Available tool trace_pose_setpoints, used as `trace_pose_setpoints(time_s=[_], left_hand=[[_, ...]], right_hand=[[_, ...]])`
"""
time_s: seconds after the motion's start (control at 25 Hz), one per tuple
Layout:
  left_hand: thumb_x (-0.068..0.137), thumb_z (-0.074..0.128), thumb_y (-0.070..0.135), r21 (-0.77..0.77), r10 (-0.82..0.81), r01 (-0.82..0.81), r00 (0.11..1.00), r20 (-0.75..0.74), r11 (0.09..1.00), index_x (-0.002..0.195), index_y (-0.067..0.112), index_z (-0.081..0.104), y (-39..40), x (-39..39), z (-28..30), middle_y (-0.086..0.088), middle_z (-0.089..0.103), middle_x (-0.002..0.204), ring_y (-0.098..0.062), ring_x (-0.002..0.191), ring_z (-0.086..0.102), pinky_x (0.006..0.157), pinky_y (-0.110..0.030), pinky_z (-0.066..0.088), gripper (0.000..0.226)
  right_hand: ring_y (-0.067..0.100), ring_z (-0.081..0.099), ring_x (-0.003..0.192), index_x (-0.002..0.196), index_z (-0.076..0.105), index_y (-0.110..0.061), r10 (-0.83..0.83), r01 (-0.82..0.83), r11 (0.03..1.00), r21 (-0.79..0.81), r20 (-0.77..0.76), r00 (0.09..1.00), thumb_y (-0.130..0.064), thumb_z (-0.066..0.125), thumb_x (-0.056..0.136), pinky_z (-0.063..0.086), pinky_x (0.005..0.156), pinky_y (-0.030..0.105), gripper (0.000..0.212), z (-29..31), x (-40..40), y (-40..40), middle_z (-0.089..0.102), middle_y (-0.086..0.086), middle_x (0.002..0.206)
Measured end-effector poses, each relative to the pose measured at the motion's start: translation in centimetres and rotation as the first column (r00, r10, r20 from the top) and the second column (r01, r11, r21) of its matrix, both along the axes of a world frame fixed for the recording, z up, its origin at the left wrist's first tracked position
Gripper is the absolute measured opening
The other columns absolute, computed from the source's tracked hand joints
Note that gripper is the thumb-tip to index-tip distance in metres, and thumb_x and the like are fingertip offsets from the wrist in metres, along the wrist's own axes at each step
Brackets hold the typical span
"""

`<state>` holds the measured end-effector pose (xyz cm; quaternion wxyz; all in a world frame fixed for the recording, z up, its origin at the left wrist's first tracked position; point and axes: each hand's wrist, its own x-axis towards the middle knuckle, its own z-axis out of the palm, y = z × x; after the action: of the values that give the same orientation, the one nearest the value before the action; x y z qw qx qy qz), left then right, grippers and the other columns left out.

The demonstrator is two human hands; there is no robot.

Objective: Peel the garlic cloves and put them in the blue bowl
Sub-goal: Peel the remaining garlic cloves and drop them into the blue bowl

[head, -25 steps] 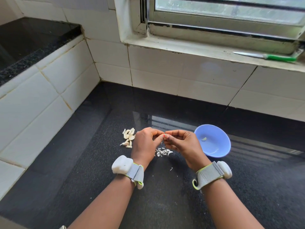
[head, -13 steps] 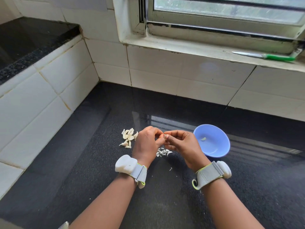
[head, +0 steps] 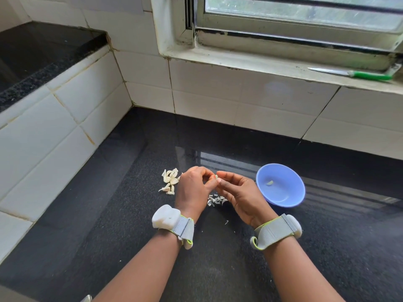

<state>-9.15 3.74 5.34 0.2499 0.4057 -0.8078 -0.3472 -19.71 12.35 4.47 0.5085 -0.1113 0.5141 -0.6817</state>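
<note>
Now: left hand (head: 192,188) and right hand (head: 237,192) both curl fingertips onto one small garlic clove (head: 216,177), just left of the blue bowl (head: 281,199) | bowl: smooth round plastic, one peeled clove (head: 269,182) inside | unpeeled cloves (head: 170,180) farther left | papery skins (head: 216,200) below the hands, beside the bowl | speckled glossy black counter (head: 130,214)

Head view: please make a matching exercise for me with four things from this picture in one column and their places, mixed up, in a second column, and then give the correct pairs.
Things:
1. green-handled knife
2. blue bowl
3. pile of unpeeled garlic cloves
4. garlic clove being peeled

Places:
A. on the counter, left of the left hand
B. between the fingertips of both hands
C. on the window sill
D. on the counter, right of the right hand

Pairs: 1-C, 2-D, 3-A, 4-B
</note>
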Motion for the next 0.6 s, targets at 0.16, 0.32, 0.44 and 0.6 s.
trace_pose_setpoints(time_s=[0.16,0.32,0.44,0.6], left_hand=[[0.082,0.067,0.025,-0.002,0.017,-0.017,1.0,0.002,1.0,0.078,0.018,0.069,0.19,-0.02,0.01,0.003,0.066,0.082,-0.016,0.076,0.061,0.071,-0.038,0.051,0.008],[0.082,0.068,0.025,-0.015,0.003,-0.003,1.0,0.008,1.0,0.08,0.018,0.069,0.13,0.02,0.01,0.003,0.065,0.083,-0.015,0.076,0.061,0.071,-0.038,0.051,0.008],[0.081,0.068,0.021,-0.016,0.011,-0.011,1.0,-0.011,1.0,0.079,0.017,0.07,0.01,0.07,-0.04,0.002,0.066,0.081,-0.014,0.075,0.06,0.071,-0.037,0.051,0.005],[0.081,0.068,0.019,-0.014,0.017,-0.017,1.0,-0.014,1.0,0.079,0.015,0.07,-0.17,0.06,-0.14,0.001,0.067,0.081,-0.015,0.075,0.061,0.071,-0.035,0.051,0.005]], right_hand=[[0.018,0.07,0.084,0.105,0.066,-0.001,0.002,-0.002,1.0,0.005,0.036,0.999,0.002,0.06,0.089,0.06,0.079,0.03,0.018,0.06,-0.07,-0.01,0.072,0.013,0.093],[0.022,0.07,0.092,0.105,0.066,0.0,0.006,-0.006,1.0,-0.021,0.003,1.0,-0.007,0.069,0.079,0.059,0.078,0.027,0.028,0.1,0.1,-0.05,0.072,0.013,0.096],[0.02,0.07,0.086,0.103,0.066,0.001,-0.029,0.029,1.0,-0.006,-0.015,0.999,-0.001,0.066,0.084,0.059,0.075,0.025,0.019,0.06,0.03,-0.09,0.072,0.014,0.093],[0.018,0.07,0.081,0.105,0.066,0.003,-0.022,0.022,1.0,0.018,-0.001,1.0,0.001,0.06,0.089,0.059,0.073,0.022,0.018,0.1,-0.05,-0.07,0.073,0.015,0.093]])
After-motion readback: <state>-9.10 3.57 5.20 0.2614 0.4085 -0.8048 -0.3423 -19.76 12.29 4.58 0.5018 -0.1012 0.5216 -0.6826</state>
